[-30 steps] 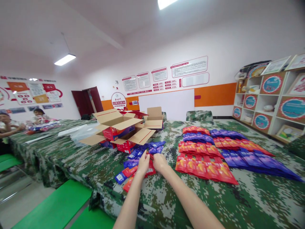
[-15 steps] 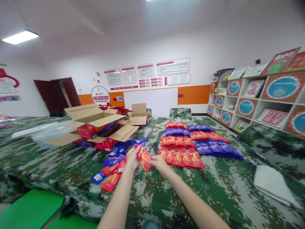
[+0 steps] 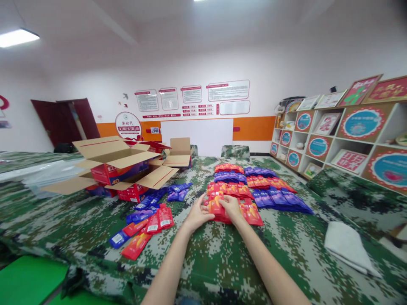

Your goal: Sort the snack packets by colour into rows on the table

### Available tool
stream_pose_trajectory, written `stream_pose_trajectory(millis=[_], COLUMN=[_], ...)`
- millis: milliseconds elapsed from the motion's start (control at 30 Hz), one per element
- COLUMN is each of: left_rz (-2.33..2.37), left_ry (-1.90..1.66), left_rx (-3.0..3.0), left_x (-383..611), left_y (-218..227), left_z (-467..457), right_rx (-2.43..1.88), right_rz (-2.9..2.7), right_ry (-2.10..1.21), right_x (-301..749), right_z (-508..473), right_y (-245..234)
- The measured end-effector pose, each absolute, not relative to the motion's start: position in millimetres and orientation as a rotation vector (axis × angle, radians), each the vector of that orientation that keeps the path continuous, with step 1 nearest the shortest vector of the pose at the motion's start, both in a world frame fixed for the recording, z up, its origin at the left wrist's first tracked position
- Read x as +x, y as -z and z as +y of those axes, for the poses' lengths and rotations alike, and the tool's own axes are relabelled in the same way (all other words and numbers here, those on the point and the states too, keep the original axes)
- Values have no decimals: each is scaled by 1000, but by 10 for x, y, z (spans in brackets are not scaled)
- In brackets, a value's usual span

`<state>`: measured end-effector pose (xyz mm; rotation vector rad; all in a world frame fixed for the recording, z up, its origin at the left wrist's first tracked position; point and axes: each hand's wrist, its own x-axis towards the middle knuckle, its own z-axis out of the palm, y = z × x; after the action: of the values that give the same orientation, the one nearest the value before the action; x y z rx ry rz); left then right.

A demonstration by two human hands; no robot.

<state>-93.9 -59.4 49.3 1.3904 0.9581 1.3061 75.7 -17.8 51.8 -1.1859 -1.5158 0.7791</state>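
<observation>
A red pouch [image 3: 216, 203] with an orange fruit picture is pinched at its right edge by my right hand [image 3: 233, 208]. It lies over the left end of the front row of red pouches [image 3: 252, 213]. At its left edge my left hand [image 3: 197, 217] has thumb and fingers apart, close to the pouch; whether they touch it I cannot tell. Rows of blue pouches [image 3: 281, 200] overlap on the right. Left of my hands lie loose red pouches [image 3: 137, 245] and loose blue pouches [image 3: 178, 194] in a scattered line.
Open cardboard boxes [image 3: 117, 169] are stacked at the left, flaps spread out. Clear plastic [image 3: 47, 180] lies beyond them. A folded white cloth [image 3: 348, 245] rests at the right on the camouflage tablecloth [image 3: 203, 262]. Green stools [image 3: 32, 279] stand at the lower left.
Both hands have moved right with the red pouch, from above the bare cloth to the front red row. My left hand has loosened its grip on the pouch. The view has turned slightly right.
</observation>
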Motion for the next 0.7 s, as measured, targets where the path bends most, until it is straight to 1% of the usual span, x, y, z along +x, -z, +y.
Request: stream_pose_trajectory(millis=[133,233,467,567,700], left_rz=[1158,1208,1323,1324,1430], left_ry=[-1288,-1289,-1252,-1233,-1116], left_rx=[1538,1652,2063,2134,2196], left_x=[-878,-848,-852,-863,-884], left_y=[-309,-249,-333,-359,-381], left_z=[-527,-524,-646,-663,-682], right_rx=[-1346,-1506,-1657,-1652,-1666], right_rz=[-1663,-1772,-1953,-2022,-2062], right_ry=[-519,-361,-119,-31,40], right_x=[792,747,618,600,602], right_z=[-172,-223,-323,-351,-368], right_y=[-433,-422,-412,-404,-411])
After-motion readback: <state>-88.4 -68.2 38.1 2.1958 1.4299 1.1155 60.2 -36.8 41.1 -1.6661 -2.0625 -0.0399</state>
